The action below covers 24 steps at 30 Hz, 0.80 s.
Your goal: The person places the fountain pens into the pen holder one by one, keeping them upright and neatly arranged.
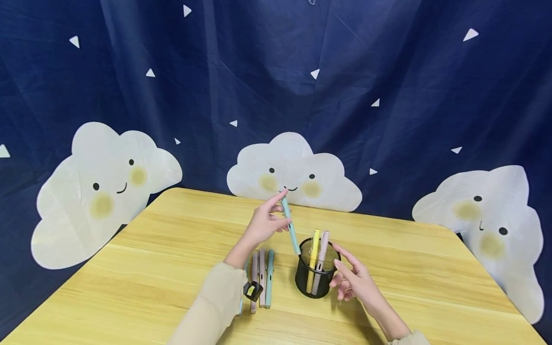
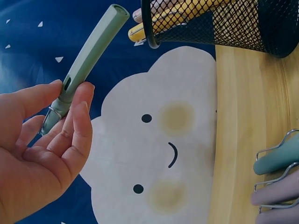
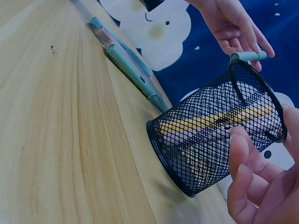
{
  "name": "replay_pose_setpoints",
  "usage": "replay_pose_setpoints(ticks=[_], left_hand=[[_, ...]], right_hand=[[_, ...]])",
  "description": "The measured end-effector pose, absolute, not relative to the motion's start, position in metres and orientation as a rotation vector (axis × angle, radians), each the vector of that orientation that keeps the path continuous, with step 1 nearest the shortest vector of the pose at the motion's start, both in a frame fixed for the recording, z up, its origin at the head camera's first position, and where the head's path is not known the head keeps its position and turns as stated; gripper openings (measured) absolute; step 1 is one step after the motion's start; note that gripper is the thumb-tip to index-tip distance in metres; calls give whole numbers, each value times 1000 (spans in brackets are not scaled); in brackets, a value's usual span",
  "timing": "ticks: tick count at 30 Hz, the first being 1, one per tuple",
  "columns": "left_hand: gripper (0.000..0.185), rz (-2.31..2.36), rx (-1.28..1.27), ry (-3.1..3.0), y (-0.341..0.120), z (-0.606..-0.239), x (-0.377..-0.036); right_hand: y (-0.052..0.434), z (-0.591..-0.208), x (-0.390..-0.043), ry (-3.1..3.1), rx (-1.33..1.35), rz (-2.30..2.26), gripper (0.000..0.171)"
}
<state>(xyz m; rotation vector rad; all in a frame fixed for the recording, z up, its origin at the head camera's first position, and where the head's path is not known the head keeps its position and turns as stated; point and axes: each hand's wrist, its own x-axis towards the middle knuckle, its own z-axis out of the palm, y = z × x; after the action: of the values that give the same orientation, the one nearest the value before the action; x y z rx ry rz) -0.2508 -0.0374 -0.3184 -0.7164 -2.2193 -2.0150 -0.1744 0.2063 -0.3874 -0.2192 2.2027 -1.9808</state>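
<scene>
Left hand pinches green pen; right hand relaxed beside mesh cup holding two pens

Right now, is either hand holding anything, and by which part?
The left hand pinches a green pen near its clip end. The right hand rests open beside the mesh pen cup, holding nothing.

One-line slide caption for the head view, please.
Left hand holds a green pen over a black mesh cup; right hand touches the cup.
</scene>
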Motion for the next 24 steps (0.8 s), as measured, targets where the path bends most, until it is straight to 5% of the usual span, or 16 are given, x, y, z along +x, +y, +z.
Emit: replay_pose_setpoints(ticks=[12, 24], left_hand=[[75, -1928, -733, -2285, -28, -296, -230], [85, -1904, -753, -2308, -19, -314, -246]], right_hand=[[206, -386, -174, 2203, -224, -1981, 56], [207, -391, -175, 2191, -196, -1984, 55]])
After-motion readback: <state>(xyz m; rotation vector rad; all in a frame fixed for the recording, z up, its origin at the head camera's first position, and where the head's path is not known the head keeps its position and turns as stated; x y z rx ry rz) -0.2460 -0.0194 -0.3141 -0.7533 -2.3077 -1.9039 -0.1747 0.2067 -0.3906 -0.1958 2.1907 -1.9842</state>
